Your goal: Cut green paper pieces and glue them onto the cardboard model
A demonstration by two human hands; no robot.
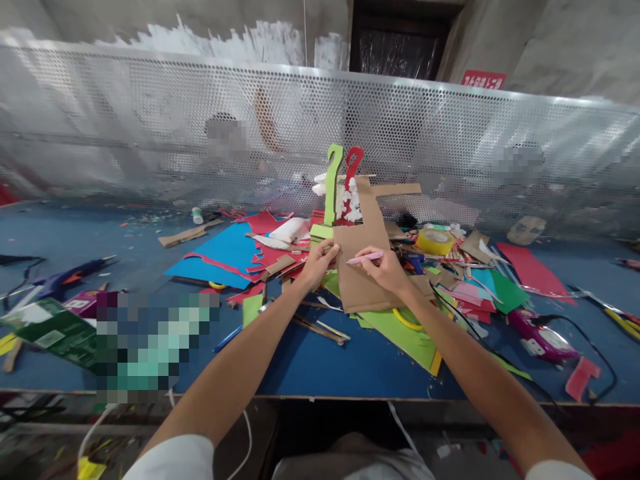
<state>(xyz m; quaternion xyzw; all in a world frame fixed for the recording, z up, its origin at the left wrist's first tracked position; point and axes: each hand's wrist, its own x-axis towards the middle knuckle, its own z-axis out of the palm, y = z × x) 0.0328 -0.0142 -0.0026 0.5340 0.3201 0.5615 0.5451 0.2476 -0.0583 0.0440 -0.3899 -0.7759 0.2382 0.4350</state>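
Note:
A brown piece of cardboard (364, 283) with an arm-like strip at its top lies over the pile in the middle of the bench. My left hand (320, 262) grips its left edge, thumb on top. In my right hand (385, 270) is a pink pen (364, 258), its tip at the cardboard's face. Just behind stand a lime-green hooked shape (332, 183) and a red hooked shape (354, 162), with white fluffy pieces (353, 200) between and beside them. Under the cardboard, lime-green sheets (407, 337) stick out toward me.
A blue sheet (215, 250) and red scraps lie left. Tape (435, 240), a purple device with a cable (543, 337) and a red sheet (535, 270) are at right. A glue gun (75, 275) and a green box (50, 330) lie far left. A perforated metal screen (175, 133) backs the bench.

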